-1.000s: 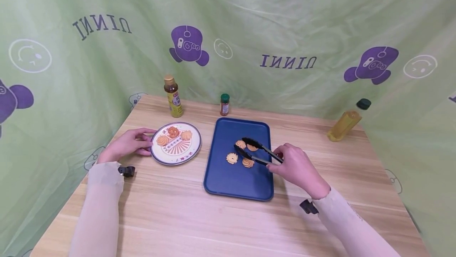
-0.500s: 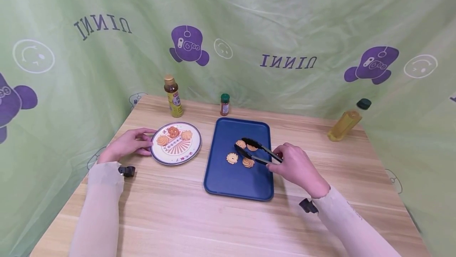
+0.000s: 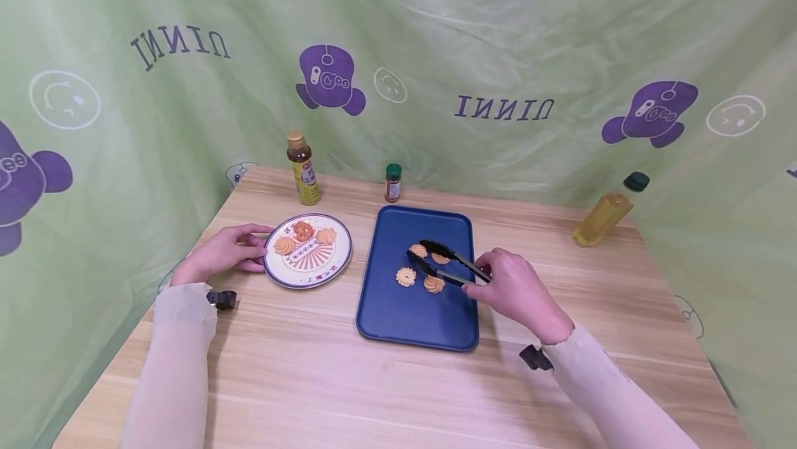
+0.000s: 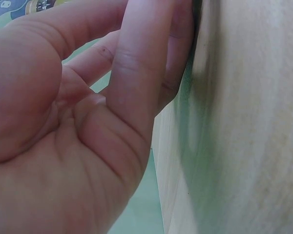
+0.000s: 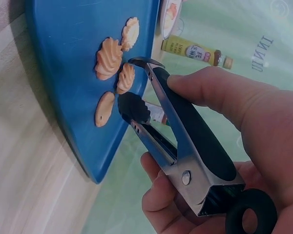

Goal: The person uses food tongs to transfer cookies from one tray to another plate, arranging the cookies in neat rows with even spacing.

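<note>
At the left of the head view, my left hand (image 3: 227,252) holds the left rim of a round patterned plate (image 3: 311,278) on the table. On the plate lie a swirl cookie (image 3: 284,245), a dark orange cookie (image 3: 303,230) and a star-shaped cookie (image 3: 326,236). My right hand (image 3: 517,286) grips black-tipped metal tongs (image 3: 457,279) over a blue tray (image 3: 411,317). Several cookies are on the tray, among them a ring-like one (image 3: 406,277) and a swirled one (image 3: 434,284). The spread tips of the tongs flank the tray's far-left cookie (image 5: 126,78). Only fingers and palm (image 4: 63,146) fill the left wrist view.
Behind the plate stands a yellow-labelled bottle (image 3: 307,182), with a small green-capped jar (image 3: 392,186) behind the tray. A bottle of yellow oil (image 3: 602,217) is at the back right of the wooden table (image 3: 299,380). Green printed cloth (image 3: 436,34) hangs round the table.
The tongs and my right hand have shifted slightly left, and the far-left cookie on the tray has moved a little with them. My left hand and the plate have stayed put.
</note>
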The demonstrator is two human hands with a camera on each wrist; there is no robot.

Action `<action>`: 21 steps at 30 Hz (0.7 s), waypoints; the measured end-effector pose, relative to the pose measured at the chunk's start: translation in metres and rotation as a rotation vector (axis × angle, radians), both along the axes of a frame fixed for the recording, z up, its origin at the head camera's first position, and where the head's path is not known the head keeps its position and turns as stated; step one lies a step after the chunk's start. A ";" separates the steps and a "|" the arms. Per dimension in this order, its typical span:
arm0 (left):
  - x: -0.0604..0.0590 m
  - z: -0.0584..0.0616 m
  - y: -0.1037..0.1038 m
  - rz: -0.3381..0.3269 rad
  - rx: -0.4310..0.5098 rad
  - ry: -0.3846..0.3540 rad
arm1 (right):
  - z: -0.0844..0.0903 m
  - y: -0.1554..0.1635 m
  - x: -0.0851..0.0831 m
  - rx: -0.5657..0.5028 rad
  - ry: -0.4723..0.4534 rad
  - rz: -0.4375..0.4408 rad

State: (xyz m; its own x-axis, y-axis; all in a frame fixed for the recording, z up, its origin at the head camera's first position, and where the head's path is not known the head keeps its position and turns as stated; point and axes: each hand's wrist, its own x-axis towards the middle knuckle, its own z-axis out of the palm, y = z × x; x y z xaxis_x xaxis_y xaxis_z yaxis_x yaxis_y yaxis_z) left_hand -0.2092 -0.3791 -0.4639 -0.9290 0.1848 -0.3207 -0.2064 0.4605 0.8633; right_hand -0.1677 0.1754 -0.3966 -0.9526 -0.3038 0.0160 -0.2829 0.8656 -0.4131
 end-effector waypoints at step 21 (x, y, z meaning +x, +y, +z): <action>-0.001 -0.001 -0.001 0.002 0.017 -0.004 | -0.004 -0.010 -0.009 -0.002 -0.029 0.007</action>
